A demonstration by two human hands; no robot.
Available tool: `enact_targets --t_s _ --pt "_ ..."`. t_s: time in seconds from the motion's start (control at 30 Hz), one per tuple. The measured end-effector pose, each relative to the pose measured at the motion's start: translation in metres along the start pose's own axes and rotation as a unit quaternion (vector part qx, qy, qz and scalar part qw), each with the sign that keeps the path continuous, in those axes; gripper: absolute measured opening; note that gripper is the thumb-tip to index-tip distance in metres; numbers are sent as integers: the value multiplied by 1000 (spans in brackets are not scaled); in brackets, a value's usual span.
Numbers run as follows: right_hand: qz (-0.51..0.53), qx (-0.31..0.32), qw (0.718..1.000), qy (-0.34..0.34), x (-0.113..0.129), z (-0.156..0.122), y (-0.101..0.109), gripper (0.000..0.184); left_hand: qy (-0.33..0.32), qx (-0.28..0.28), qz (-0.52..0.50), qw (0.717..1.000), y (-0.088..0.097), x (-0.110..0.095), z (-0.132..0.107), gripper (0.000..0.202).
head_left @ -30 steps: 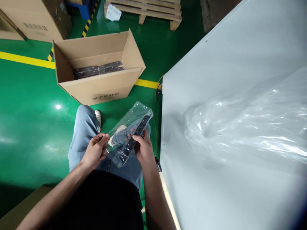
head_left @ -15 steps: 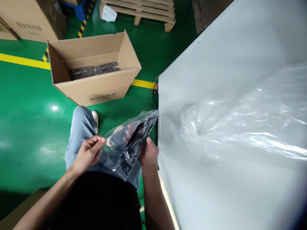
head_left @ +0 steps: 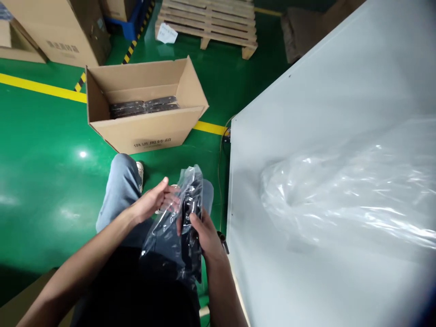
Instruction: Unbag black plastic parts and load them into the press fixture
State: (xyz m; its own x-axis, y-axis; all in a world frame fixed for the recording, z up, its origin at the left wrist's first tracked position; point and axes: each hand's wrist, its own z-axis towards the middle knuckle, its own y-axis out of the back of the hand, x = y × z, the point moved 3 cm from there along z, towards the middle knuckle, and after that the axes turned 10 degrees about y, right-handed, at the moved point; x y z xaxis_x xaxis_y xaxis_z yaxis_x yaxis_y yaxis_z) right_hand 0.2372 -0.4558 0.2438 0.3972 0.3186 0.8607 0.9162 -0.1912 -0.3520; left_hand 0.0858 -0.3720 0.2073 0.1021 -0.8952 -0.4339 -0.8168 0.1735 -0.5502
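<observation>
My right hand (head_left: 206, 229) is wrapped round a long black part (head_left: 191, 204) inside a clear plastic bag (head_left: 166, 231), thumb on top and fingertips at its left side. The part is held above my lap, its length running away from me. What kind of part it is, I cannot make out. At the bag's left side is my left hand (head_left: 156, 200), fingers stretched out toward the plastic and thumb raised apart. Its fingertips are partly covered by the film; whether they press on it I cannot tell.
An uncovered cardboard box (head_left: 150, 129) on the green floor holds several dark, wrapped pieces (head_left: 143, 106). To my right is a large pale table (head_left: 259, 272) with a heap of clear plastic (head_left: 340, 190) on it. A wooden pallet (head_left: 211, 22) and larger cartons (head_left: 57, 32) stand farther back.
My left hand has let go of the bag's left edge and moved right, its fingers now extended. The bagged part has turned from slanted to nearly straight away from me.
</observation>
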Motion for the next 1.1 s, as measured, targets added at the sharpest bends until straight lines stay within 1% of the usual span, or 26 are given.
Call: enact_targets --t_s 0.03,0.07,0.13,0.2,0.27,0.3,0.37,0.4,0.5,0.57,0.63,0.67,0.77,0.83,0.9,0.97,1.0,1.1 --pt "-10 -4 1000 -2 0 -2 -2 53 -4 6 -23 1000 -8 -1 4 75" --pt "-14 -11 1000 -6 0 -4 -2 54 -22 -7 -39 999 -13 -4 6 69" --pt "-11 -33 999 -19 -3 -7 -1 52 -70 -57 -55 994 -15 -13 3 59" --pt "6 -68 997 -29 -7 -9 3 45 -116 -99 -68 986 -10 -23 -4 57" --pt "44 -85 994 -46 -11 -9 6 44 -152 -130 -78 977 -1 -31 -11 58" --pt "71 -83 992 -55 -12 -9 7 47 -163 -141 -79 973 3 -35 -14 57" --pt "126 -57 988 -71 -12 -7 6 55 -170 -152 -75 971 11 -39 -17 54" --pt "148 -42 985 -73 -11 -6 5 59 -167 -151 -74 972 15 -40 -18 53" --pt "180 -24 980 -79 -8 -4 4 70 -149 -145 -69 976 22 -40 -17 47" --pt "182 -27 978 -95 -8 -4 4 77 -142 -152 -62 976 24 -41 -17 44" --pt "175 -41 978 -107 -8 -3 5 79 -148 -172 -51 973 25 -45 -18 44" --pt "169 -52 978 -109 -8 -3 7 77 -152 -183 -41 970 25 -47 -18 44" --pt "149 -97 979 -102 -7 0 15 60 -163 -199 -4 966 22 -55 -19 50" --pt "136 -120 978 -98 -5 3 19 57 -168 -185 4 968 21 -60 -18 54" --pt "111 -142 980 -87 -3 4 22 59 -167 -160 -20 973 24 -61 -18 63" --pt "79 -168 980 -66 0 4 23 59 -141 -140 -56 978 28 -54 -20 80" --pt "65 -181 980 -52 1 4 23 59 -118 -139 -67 981 31 -48 -21 86" --pt "40 -202 978 -20 3 5 22 65 -9 -137 -37 990 33 -17 -28 86"
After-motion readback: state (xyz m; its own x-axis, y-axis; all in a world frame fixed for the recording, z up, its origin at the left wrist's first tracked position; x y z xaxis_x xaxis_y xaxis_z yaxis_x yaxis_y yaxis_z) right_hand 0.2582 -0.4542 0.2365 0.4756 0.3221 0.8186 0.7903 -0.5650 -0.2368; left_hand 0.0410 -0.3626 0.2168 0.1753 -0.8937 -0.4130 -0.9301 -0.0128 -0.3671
